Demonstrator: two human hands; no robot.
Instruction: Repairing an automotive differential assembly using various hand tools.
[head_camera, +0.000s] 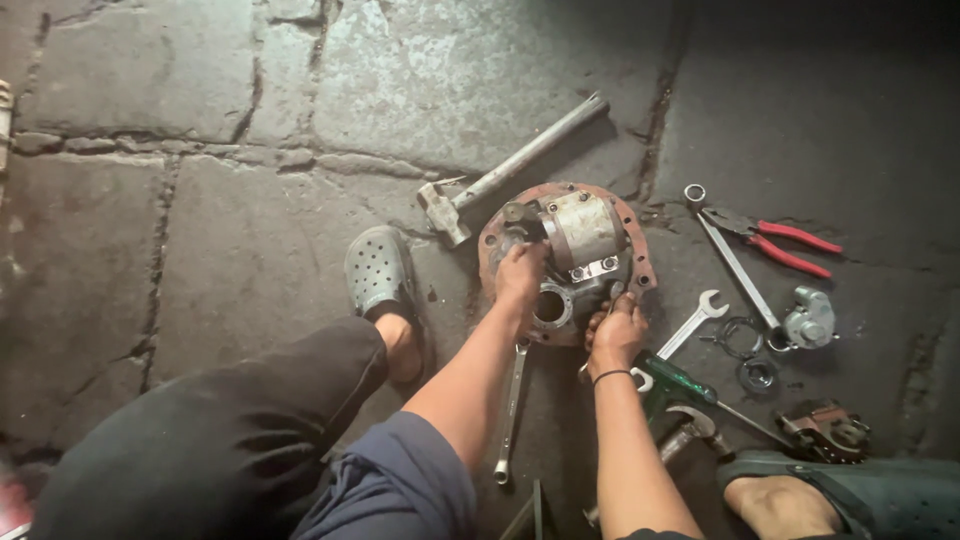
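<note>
Hammer (510, 168), red pliers (785, 240), spanners (735, 262) on stone floor (200, 200)

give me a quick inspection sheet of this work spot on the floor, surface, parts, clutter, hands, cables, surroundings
surface: cracked, dark stone floor, stained around the work.
job's things: rusty round flange housing lying flat, with a grey metal block bolted on top.
clutter: hammer above the housing; combination wrench between the arms; long ring spanner; red-handled pliers; open-ended wrench; green-handled tool; small metal parts and rings at right.
grippers: left hand grips the housing's upper side; right hand rests at its lower edge, wristband on.
cables: nothing seen.
surroundings: person's grey perforated clogs on both feet, dark trousers.
</note>
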